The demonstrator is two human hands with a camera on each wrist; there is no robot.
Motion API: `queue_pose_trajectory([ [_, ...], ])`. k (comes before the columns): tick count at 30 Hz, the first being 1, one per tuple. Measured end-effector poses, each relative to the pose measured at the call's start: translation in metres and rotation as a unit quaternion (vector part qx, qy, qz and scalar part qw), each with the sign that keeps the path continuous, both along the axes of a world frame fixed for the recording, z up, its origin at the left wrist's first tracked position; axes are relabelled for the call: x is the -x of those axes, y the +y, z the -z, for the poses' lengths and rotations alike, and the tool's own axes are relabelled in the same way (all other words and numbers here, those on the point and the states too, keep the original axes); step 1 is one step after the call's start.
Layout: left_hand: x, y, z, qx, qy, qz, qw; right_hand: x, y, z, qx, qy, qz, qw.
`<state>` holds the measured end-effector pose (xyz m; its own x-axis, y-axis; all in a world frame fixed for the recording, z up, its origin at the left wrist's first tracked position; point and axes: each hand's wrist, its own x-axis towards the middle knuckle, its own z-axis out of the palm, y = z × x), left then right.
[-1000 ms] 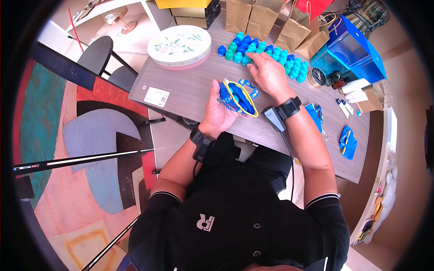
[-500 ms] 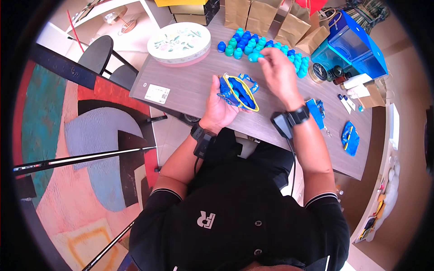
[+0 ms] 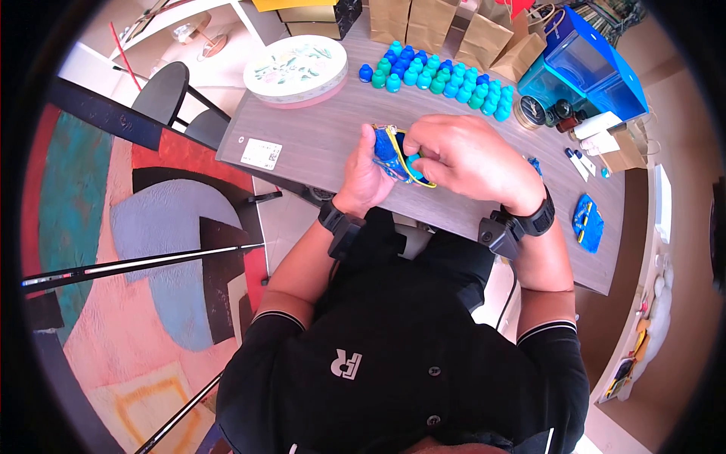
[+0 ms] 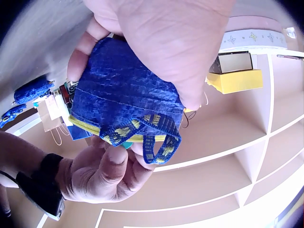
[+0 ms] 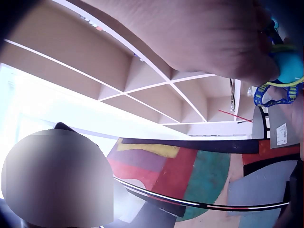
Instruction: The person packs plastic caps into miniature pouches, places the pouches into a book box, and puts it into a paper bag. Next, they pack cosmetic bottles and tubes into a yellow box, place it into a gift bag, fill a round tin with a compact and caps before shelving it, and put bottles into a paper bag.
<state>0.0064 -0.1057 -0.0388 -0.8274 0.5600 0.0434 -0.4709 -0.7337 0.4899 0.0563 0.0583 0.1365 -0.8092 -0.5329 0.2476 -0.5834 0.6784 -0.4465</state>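
Note:
A small blue pouch (image 3: 387, 151) with yellow trim is gripped in the left hand (image 3: 360, 180), its mouth open toward the right hand (image 3: 480, 160). Thumb and fingers of the right hand pinch a teal bottle (image 3: 413, 162) at that mouth. Seen from the left wrist, the pouch (image 4: 126, 85) hangs below the left palm (image 4: 175, 38), and the right hand (image 4: 102, 175) reaches its yellow edge beside a patterned strap (image 4: 164, 126). The right wrist view shows the teal bottle (image 5: 289, 66) inside the yellow rim, touching the right hand (image 5: 204, 38). What lies deeper in the pouch is hidden.
Rows of teal, green and blue bottles (image 3: 426, 79) stand at the table's back, before paper bags (image 3: 484, 44). A round floral box (image 3: 295, 69) stands left, a blue clear-sided box (image 3: 590, 68) back right. Another blue pouch (image 3: 587, 224) lies near the right edge.
The right hand has gone from the bottle rows back to the pouch with a teal bottle, and its fingers are now at the opening. The left hand still holds the pouch in nearly the same place.

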Motion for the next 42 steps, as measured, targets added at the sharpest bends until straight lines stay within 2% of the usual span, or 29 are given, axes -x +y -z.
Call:
queue_pose_trajectory([
  [4, -0.001, 0.0, -0.016, 0.038, 0.018, 0.008, 0.999, 0.009, -0.004, 0.009, -0.014, 0.031, 0.017, 0.999],
  [6, 0.001, -0.004, -0.014, -0.007, 0.027, 0.056, 0.998, 0.01, -0.004, 0.008, 0.062, 0.033, 0.042, 0.997],
  [7, 0.003, -0.005, -0.012, -0.007, 0.027, 0.053, 0.998, 0.01, -0.003, 0.007, 0.061, 0.032, 0.04, 0.997],
  [9, 0.006, -0.006, -0.007, -0.037, 0.013, 0.071, 0.997, 0.004, 0.002, 0.004, 0.117, -0.026, 0.116, 0.986],
  [12, 0.006, -0.006, -0.011, -0.056, 0.0, 0.072, 0.996, -0.004, 0.008, 0.011, 0.152, -0.052, 0.152, 0.975],
  [13, 0.006, -0.006, -0.013, -0.058, -0.001, 0.072, 0.996, -0.007, 0.007, 0.016, 0.15, -0.052, 0.153, 0.975],
  [15, 0.007, -0.008, -0.015, -0.058, -0.003, 0.082, 0.995, -0.012, 0.0, 0.028, 0.154, 0.038, 0.122, 0.98],
  [16, 0.006, -0.006, -0.014, -0.058, -0.003, 0.082, 0.995, -0.014, -0.003, 0.032, 0.153, 0.038, 0.122, 0.98],
  [18, 0.005, -0.002, -0.014, -0.044, -0.054, 0.024, 0.997, -0.018, -0.01, 0.04, 0.084, 0.122, 0.11, 0.983],
  [19, 0.006, -0.004, -0.011, -0.088, -0.029, 0.053, 0.994, -0.02, -0.014, 0.044, 0.069, 0.13, 0.117, 0.982],
  [22, 0.007, -0.005, -0.008, -0.116, -0.014, 0.07, 0.991, -0.023, -0.02, 0.051, 0.043, 0.147, 0.141, 0.978],
  [25, 0.008, -0.004, -0.003, -0.094, -0.01, 0.054, 0.994, -0.021, -0.021, 0.059, 0.053, 0.168, 0.144, 0.974],
  [32, 0.002, -0.006, -0.011, -0.091, 0.058, 0.076, 0.991, -0.02, -0.016, 0.067, 0.135, 0.18, 0.141, 0.964],
  [34, 0.002, -0.005, -0.008, -0.085, 0.119, 0.051, 0.988, -0.022, -0.013, 0.066, 0.153, 0.173, 0.14, 0.963],
  [38, -0.001, -0.003, -0.013, -0.063, 0.072, 0.024, 0.995, -0.023, -0.009, 0.066, 0.174, 0.177, 0.129, 0.96],
  [42, -0.002, -0.005, -0.02, -0.052, 0.082, 0.027, 0.995, -0.028, -0.021, 0.058, 0.234, 0.108, 0.191, 0.947],
])
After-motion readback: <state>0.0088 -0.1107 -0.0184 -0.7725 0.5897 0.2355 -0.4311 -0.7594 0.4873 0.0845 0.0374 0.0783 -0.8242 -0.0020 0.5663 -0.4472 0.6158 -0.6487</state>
